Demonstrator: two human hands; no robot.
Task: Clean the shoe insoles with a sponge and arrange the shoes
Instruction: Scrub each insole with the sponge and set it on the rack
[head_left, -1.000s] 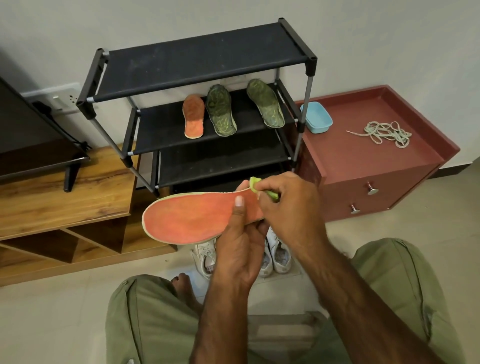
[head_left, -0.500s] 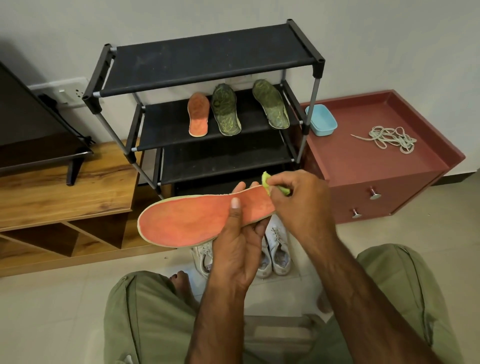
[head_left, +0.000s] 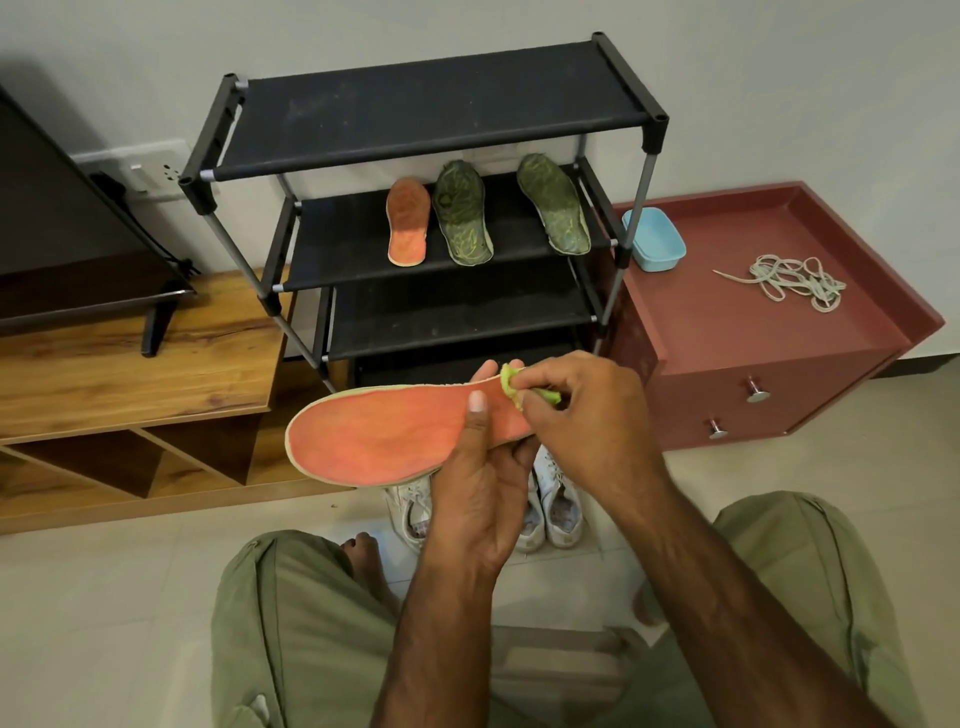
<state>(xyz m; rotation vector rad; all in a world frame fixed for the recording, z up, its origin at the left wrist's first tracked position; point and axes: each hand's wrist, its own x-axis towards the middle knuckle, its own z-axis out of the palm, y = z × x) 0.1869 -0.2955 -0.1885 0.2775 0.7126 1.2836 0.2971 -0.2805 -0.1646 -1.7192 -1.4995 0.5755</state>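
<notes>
Head view: left hand grips flat orange insole; right hand pinches crumpled green sponge.

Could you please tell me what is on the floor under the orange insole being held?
White shoes stand there beneath the orange insole. The left hand holding it covers their middle, so their number cannot be told.

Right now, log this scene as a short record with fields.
Left-hand grip: holds orange insole, thumb on top
Right-hand grip: pinches green sponge against insole's end
Rack, second shelf: other orange insole, two green insoles
Floor: white shoes below the hands
Red cabinet: blue tub, loose laces
</notes>
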